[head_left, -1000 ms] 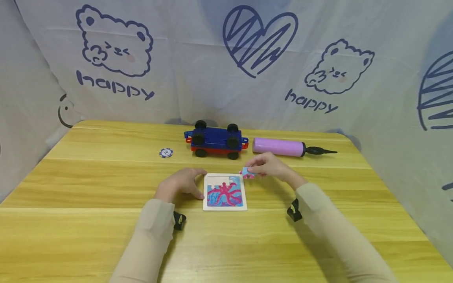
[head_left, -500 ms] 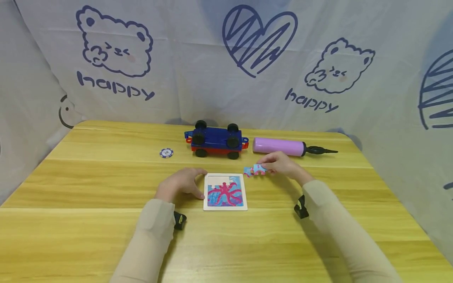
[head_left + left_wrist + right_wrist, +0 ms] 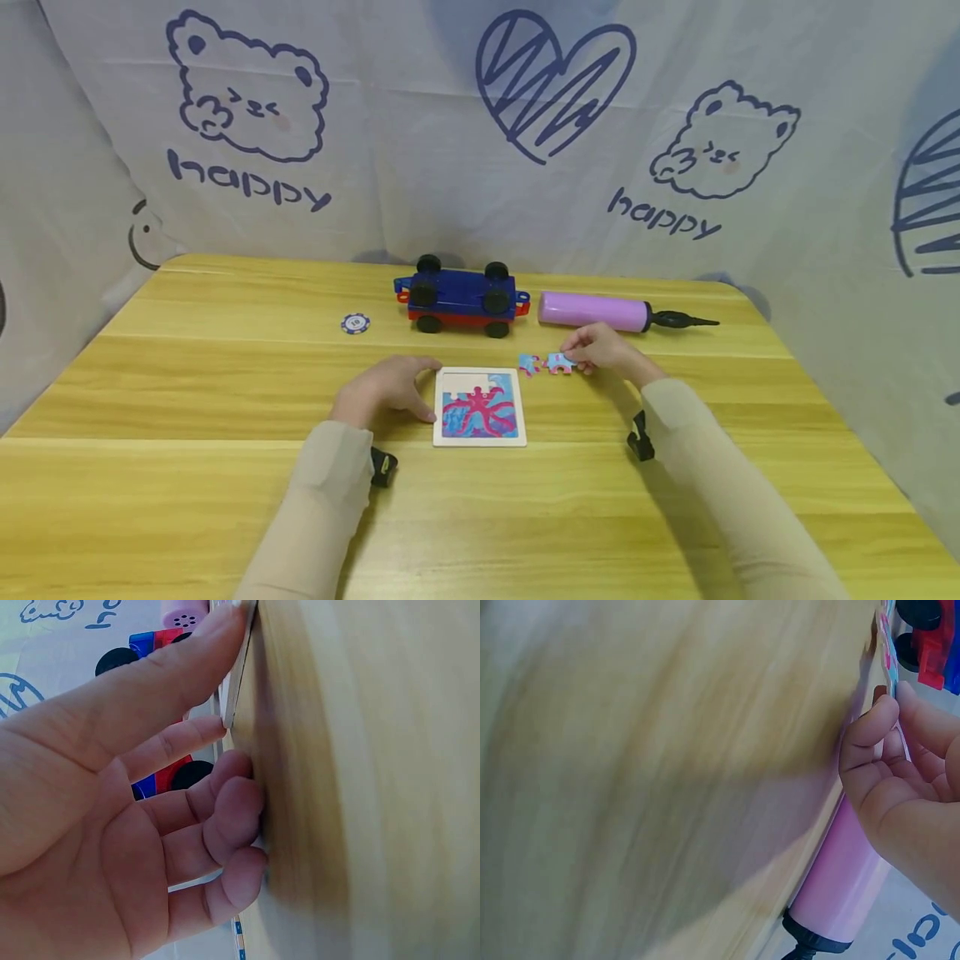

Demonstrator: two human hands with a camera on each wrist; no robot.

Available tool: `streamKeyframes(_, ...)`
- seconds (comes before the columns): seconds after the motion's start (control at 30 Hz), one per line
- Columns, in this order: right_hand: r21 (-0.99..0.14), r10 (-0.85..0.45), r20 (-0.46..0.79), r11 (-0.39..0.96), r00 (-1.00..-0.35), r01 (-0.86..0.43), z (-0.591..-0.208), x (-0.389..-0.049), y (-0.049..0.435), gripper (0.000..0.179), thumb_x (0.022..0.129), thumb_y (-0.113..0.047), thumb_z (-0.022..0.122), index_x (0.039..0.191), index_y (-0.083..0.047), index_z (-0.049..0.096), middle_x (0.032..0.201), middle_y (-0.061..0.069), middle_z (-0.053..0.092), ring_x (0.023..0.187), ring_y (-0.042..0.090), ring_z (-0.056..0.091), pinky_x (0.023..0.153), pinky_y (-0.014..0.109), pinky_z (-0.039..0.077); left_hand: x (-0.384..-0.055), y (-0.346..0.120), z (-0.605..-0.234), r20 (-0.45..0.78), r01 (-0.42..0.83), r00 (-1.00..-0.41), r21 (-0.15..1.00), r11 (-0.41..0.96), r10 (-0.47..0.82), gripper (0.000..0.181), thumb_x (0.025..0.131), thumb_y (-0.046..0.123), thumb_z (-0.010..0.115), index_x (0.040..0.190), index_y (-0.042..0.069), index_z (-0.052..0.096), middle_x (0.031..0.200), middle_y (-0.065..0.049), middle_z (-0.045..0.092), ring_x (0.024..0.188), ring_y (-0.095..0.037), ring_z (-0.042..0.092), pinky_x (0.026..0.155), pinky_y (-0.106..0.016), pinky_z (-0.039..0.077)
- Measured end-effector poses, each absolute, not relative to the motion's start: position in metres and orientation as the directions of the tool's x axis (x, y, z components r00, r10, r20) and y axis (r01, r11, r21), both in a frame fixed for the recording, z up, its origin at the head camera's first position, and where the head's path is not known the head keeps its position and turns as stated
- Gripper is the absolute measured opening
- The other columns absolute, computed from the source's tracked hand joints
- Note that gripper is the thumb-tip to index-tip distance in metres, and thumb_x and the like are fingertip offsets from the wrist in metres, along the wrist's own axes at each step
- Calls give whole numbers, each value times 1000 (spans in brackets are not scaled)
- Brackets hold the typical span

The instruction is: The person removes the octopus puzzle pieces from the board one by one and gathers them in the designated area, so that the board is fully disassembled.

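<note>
A square white-framed jigsaw puzzle (image 3: 480, 442) with a pink octopus lies on the table, its upper left part bare white. Along the frame's left side rests my left hand (image 3: 386, 390): the index fingertip is at the upper corner and the thumb at the lower side. In the left wrist view the other fingers (image 3: 238, 811) hang loosely curled beside the thin frame edge. To the right, my right hand (image 3: 604, 352) pinches a blue-and-pink puzzle piece (image 3: 557, 363) between thumb and index finger. Another puzzle piece (image 3: 528, 364) lies between that piece and the frame.
Behind the puzzle stands a stack of blue and red toy wagons (image 3: 461, 298), the upper one wheels up. A purple hand pump (image 3: 595, 311) with a black nozzle lies at its right. A poker chip (image 3: 356, 323) is at back left. A printed cloth (image 3: 420, 150) hangs behind the table.
My right hand has moved right, away from the frame, with its puzzle piece. The second piece, earlier overlapped with it, now lies separate on its left. My left hand stays at the frame.
</note>
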State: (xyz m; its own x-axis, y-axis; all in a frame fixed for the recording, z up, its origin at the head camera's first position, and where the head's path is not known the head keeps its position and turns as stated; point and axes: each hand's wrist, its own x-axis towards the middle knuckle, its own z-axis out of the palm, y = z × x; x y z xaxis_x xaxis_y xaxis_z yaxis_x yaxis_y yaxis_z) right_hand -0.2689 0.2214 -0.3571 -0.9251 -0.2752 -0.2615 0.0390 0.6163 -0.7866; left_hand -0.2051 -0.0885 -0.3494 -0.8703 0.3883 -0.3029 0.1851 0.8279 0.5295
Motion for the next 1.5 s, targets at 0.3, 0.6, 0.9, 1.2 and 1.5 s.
streamKeyframes(0.3, -765, -274, -254, 644, -928, 19, -362, -270, 221, 11, 84, 4, 56, 91, 11, 58, 65, 4, 54, 54, 10, 48, 50, 22, 46, -204, -87, -346, -296, 196, -868, 533, 823, 399, 71, 68, 22, 78, 130, 8, 45, 133, -14, 42, 122, -33, 35, 100, -46, 27)
streamKeyframes(0.6, -721, -261, -259, 693, -930, 6, -359, -268, 219, 10, 85, -2, 59, 89, 7, 59, 66, 6, 54, 55, 11, 49, 50, 23, 47, -202, -87, -346, -305, 185, -869, 530, 827, 390, 71, 70, 19, 77, 132, 8, 44, 134, -14, 41, 123, -33, 33, 101, -46, 26)
streamKeyframes(0.9, -768, -298, -212, 639, -931, -30, -359, -272, 219, 14, 82, -11, 65, 86, 2, 60, 72, 10, 58, 58, 15, 53, 53, 27, 49, -204, -87, -349, -294, 187, -872, 538, 822, 391, 71, 70, 17, 77, 132, 6, 44, 133, -15, 41, 122, -33, 35, 101, -46, 27)
streamKeyframes(1.2, -776, -305, -194, 629, -932, -44, -348, -264, 196, 13, 83, -2, 61, 89, 8, 58, 67, 8, 56, 51, 9, 46, 46, 20, 42, -203, -87, -348, -297, 188, -870, 540, 821, 394, 70, 70, 18, 77, 131, 6, 44, 133, -15, 42, 121, -34, 35, 100, -46, 28)
streamKeyframes(1.5, -787, -364, -136, 605, -921, -123, -344, -260, 173, 11, 82, -1, 62, 87, 9, 60, 65, 4, 56, 52, 12, 46, 48, 23, 42, -203, -88, -348, -290, 195, -870, 541, 818, 399, 70, 70, 18, 77, 131, 6, 44, 133, -15, 42, 122, -33, 35, 101, -46, 27)
